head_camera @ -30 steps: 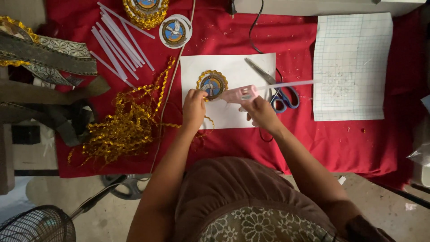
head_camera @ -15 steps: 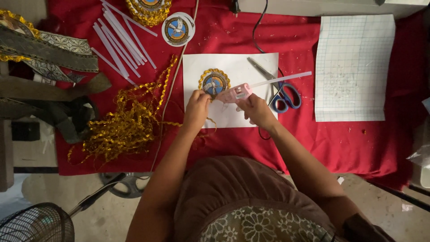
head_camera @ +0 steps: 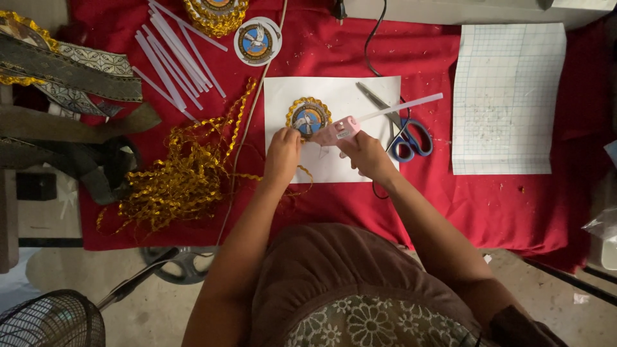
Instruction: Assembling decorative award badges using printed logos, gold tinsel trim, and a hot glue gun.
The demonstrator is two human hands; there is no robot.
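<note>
The right hand (head_camera: 364,154) is wrapped around the handle of a pink glue gun (head_camera: 337,130). A long white glue stick (head_camera: 402,107) pokes out of the back of the gun and points up to the right. The tip of the gun sits right at the edge of a round badge (head_camera: 308,118) with a blue picture in the middle and gold trim around it. The picture is too small to make out well.

The left hand (head_camera: 283,149) is pressed down at the lower left edge of the badge, with its fingers bent. They seem to pinch the gold trim there, but the fingertips hide it. A thin strand of gold trim (head_camera: 302,177) curls out beside this hand.

The badge lies on a white sheet of paper (head_camera: 340,167) on a red cloth (head_camera: 501,205). Blue-handled scissors (head_camera: 402,132) lie just beside the gun (the glue stick crosses over them). A big heap of gold trim (head_camera: 180,180) lies to the left. More white glue sticks (head_camera: 170,61) lie at the top left, near a second round badge (head_camera: 256,41). A third one (head_camera: 215,11) is cut off by the top edge. A sheet of squared paper (head_camera: 508,96) lies on the right.
</note>
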